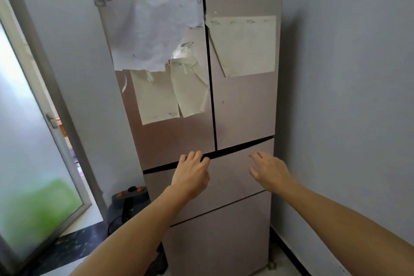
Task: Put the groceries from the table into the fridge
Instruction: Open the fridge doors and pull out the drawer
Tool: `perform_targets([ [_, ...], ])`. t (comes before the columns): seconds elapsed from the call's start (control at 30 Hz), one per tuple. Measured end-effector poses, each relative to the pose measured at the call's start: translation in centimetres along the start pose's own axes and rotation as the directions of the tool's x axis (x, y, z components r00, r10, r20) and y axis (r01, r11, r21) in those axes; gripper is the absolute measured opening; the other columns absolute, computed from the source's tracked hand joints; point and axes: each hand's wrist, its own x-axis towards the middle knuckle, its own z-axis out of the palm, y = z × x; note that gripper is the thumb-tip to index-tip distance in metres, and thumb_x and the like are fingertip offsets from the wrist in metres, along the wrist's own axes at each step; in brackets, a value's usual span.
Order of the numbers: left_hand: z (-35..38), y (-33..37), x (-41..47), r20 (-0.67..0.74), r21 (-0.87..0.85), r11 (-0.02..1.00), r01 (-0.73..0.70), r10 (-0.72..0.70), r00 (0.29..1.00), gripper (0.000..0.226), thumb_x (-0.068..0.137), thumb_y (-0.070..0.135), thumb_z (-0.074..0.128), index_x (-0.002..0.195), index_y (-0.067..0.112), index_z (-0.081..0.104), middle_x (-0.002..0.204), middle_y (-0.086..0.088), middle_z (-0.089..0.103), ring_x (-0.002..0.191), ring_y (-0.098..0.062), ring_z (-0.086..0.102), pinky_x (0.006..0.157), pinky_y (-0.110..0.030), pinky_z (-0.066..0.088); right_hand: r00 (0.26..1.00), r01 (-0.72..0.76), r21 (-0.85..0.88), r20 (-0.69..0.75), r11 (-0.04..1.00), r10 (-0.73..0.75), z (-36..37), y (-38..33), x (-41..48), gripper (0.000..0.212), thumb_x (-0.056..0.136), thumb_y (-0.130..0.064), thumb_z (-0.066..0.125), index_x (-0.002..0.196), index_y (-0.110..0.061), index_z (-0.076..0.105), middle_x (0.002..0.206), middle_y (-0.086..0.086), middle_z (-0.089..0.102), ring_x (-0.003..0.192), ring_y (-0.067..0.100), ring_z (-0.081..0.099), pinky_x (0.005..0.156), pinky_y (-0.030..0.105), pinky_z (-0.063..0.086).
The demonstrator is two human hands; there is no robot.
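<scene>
Step in hand, as I read it: opening the fridge. It stands shut at 12 o'clock. Left hand empty, fingers curled at the seam under the left door. Right hand empty, fingers spread, near the drawer front. No groceries or table in view. Next: hook door edge, pull.
</scene>
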Motion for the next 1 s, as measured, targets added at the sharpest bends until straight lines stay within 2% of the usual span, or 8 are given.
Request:
perform_targets([
  [0.2,3.6,-5.4,12.4,-0.177,0.066,0.988,-0.137,0.147,0.973,0.02,0.077,0.014,0.059,0.094,0.005,0.059,0.108,-0.019,0.056,0.106,-0.04,0.051,0.088,-0.046,0.042,0.989,-0.145,0.18,0.014,0.973,0.145,4.2,-0.1,8.8,0.046,0.098,-0.034,0.044,0.14,-0.017,0.04,0.135,0.004,0.051,0.12,0.023,0.049,0.088,0.032,0.042],
  [0.33,6.4,-6.4,18.2,-0.278,0.104,0.977,-0.185,0.208,0.938,0.033,0.074,0.016,0.066,0.105,0.004,0.063,0.131,-0.026,0.051,0.127,-0.041,0.044,0.105,-0.05,0.037,0.948,-0.312,0.377,0.063,0.872,0.313,7.0,0.3,12.8,0.046,0.099,-0.034,0.045,0.138,-0.01,0.042,0.132,0.01,0.053,0.118,0.027,0.052,0.085,0.032,0.041],
  [0.43,8.1,-7.1,21.7,-0.381,0.151,0.971,-0.186,0.231,0.895,0.042,0.08,0.019,0.064,0.12,0.006,0.059,0.144,-0.026,0.04,0.139,-0.041,0.029,0.115,-0.053,0.021,0.843,-0.5,0.607,0.179,0.617,0.508,9.8,0.9,16.4,0.048,0.099,-0.041,0.045,0.131,-0.006,0.049,0.12,0.012,0.06,0.109,0.03,0.057,0.083,0.033,0.043],
  [0.53,9.8,-8.3,23.8,-0.452,0.222,0.958,-0.182,0.267,0.851,0.045,0.088,0.021,0.056,0.131,0.01,0.053,0.151,-0.022,0.03,0.143,-0.038,0.02,0.117,-0.049,0.013,0.711,-0.583,0.776,0.344,0.241,0.613,12.8,1.5,20.0,0.056,0.096,-0.05,0.042,0.119,-0.001,0.054,0.106,0.015,0.063,0.099,0.034,0.062,0.088,0.044,0.049],
  [0.63,11.8,-9.0,24.8,-0.527,0.31,0.937,-0.16,0.309,0.791,0.05,0.094,0.025,0.052,0.142,0.014,0.043,0.153,-0.02,0.026,0.143,-0.036,0.021,0.116,-0.05,0.019,0.547,-0.527,0.823,0.52,-0.213,0.655,15.4,1.9,23.3,0.058,0.097,-0.051,0.04,0.126,-0.002,0.049,0.094,0.01,0.061,0.077,0.029,0.066,0.088,0.051,0.052],
  [0.7,12.7,-9.0,25.1,-0.573,0.36,0.924,-0.13,0.329,0.751,0.05,0.095,0.031,0.053,0.143,0.016,0.042,0.151,-0.019,0.032,0.141,-0.035,0.028,0.113,-0.05,0.026,0.482,-0.454,0.775,0.629,-0.439,0.61,16.8,1.9,24.9,0.06,0.098,-0.051,0.038,0.132,-0.002,0.045,0.111,0.014,0.059,0.07,0.027,0.061,0.081,0.046,0.055],
  [0.8,13.0,-9.1,25.5,-0.605,0.408,0.908,-0.099,0.35,0.715,0.049,0.095,0.037,0.054,0.14,0.018,0.047,0.147,-0.018,0.038,0.138,-0.034,0.035,0.11,-0.049,0.032,0.455,-0.384,0.728,0.684,-0.568,0.57,18.6,1.4,26.3,0.066,0.097,-0.057,0.031,0.134,-0.004,0.043,0.132,0.016,0.052,0.096,0.036,0.059,0.067,0.039,0.052],
  [1.0,12.6,-8.7,25.5,-0.588,0.411,0.908,-0.083,0.333,0.737,0.049,0.094,0.041,0.057,0.138,0.021,0.05,0.148,-0.017,0.039,0.138,-0.033,0.035,0.107,-0.051,0.034,0.51,-0.342,0.639,0.742,-0.689,0.434,18.3,1.5,25.9,0.068,0.094,-0.063,0.032,0.133,-0.009,0.046,0.128,0.012,0.057,0.111,0.034,0.059,0.074,0.041,0.053],
])
